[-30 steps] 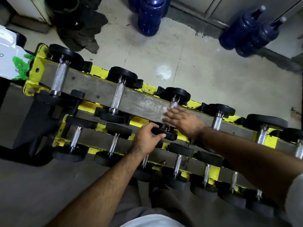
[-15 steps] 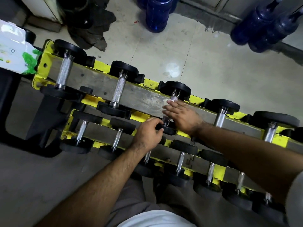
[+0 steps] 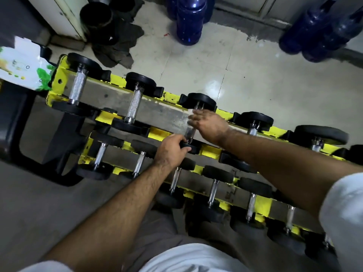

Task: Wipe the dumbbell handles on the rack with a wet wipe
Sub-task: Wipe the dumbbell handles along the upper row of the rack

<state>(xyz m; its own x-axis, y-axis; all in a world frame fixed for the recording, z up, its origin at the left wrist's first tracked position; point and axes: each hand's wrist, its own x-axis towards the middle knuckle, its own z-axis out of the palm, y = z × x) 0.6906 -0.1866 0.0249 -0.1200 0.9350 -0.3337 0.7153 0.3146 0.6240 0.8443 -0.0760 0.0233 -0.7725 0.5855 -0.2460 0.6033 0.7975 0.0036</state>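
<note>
A small gym corner, seen from above.
We saw a yellow two-tier rack (image 3: 61,75) of black dumbbells (image 3: 135,104) on pale floor tiles (image 3: 255,85).

Open steel shelf (image 3: 157,112) lies bare between neighbouring dumbbell handles (image 3: 134,104), while black weight heads (image 3: 140,80) seemingly close both ends.

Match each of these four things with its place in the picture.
Things:
1. left hand
2. right hand
3. wipes pack
4. blue bottle

Places:
a. on the floor beyond the rack
b. on the near weight of a top-row dumbbell
c. at the rack's left end
d. on that dumbbell's handle, with a wipe

Pairs: 1-b, 2-d, 3-c, 4-a
</note>
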